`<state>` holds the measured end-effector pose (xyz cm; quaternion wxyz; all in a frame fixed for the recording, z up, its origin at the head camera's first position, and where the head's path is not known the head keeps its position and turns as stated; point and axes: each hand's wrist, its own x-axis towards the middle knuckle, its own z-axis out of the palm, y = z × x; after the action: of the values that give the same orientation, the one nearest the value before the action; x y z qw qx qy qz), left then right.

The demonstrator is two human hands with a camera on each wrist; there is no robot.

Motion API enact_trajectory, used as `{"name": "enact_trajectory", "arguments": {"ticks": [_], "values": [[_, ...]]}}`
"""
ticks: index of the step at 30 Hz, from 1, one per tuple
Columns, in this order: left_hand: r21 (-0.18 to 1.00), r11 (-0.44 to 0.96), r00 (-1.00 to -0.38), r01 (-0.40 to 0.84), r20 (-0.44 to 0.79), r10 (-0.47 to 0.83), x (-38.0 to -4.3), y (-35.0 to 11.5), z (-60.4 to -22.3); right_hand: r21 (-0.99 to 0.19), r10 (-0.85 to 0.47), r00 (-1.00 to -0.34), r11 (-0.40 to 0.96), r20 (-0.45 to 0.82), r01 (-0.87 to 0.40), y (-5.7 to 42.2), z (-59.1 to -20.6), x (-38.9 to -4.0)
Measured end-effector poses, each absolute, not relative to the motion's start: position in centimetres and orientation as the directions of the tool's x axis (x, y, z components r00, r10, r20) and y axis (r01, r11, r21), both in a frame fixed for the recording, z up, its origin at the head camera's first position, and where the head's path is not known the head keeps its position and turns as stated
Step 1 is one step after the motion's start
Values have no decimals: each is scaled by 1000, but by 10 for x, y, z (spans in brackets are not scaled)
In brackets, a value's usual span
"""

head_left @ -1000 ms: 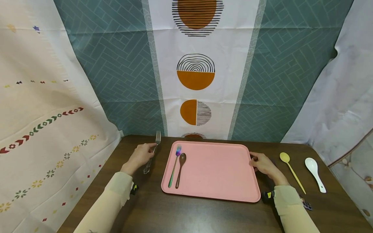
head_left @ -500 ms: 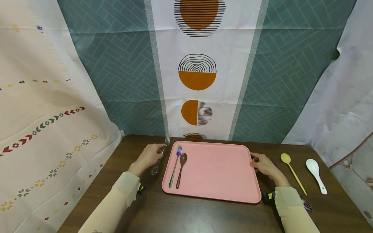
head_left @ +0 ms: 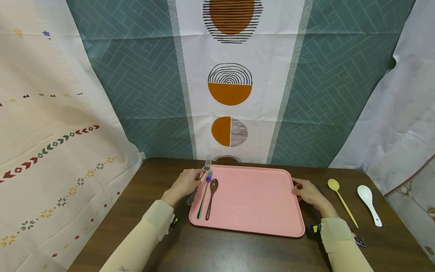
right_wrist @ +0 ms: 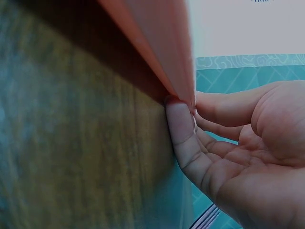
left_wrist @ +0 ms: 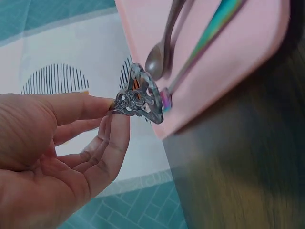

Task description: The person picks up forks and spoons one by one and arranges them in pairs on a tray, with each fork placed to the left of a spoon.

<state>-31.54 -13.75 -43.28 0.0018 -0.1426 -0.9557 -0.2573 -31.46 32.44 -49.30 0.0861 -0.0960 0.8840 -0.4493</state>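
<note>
My left hand [head_left: 185,184] pinches a silver fork [head_left: 208,162] between thumb and fingers, over the left edge of a pink tray [head_left: 255,200]. The fork's tines point away from me, and its openwork handle end [left_wrist: 139,98] faces the left wrist camera. On the tray's left side lie a rainbow-coloured fork [head_left: 205,194] and a dark brown spoon [head_left: 213,186], side by side. At the tray's right edge, my right hand [head_left: 310,193] grips the rim, thumb above and a finger under it in the right wrist view.
Right of the tray, a yellow spoon [head_left: 333,184] and a white spoon [head_left: 365,193] lie on the brown wooden table [head_left: 217,249]. A dark purplish utensil [head_left: 358,240] is partly hidden beneath the right forearm. Patterned cloths hang behind and at both sides.
My left hand has carried the silver fork rightward, from the table left of the tray to over its left edge. The right hand has kept its grip on the tray rim.
</note>
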Motion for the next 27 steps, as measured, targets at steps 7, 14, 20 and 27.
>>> {"name": "enact_trajectory", "arguments": {"ticks": [7,14,20,27], "values": [[507,821,-960,263,58,272,-314,-122,-432,-799,-237,-969,595,-72,-86,325,-493,-315],[514,809,-954,284,62,295,-312,-108,-435,-802,-240,-968,591,-75,-84,324,-493,-314],[520,802,-948,294,54,313,-310,-98,-437,-805,-241,-968,588,-74,-85,324,-492,-314],[541,795,-946,275,6,323,-307,-82,-440,-807,-244,-967,584,-72,-87,325,-492,-314]]}}
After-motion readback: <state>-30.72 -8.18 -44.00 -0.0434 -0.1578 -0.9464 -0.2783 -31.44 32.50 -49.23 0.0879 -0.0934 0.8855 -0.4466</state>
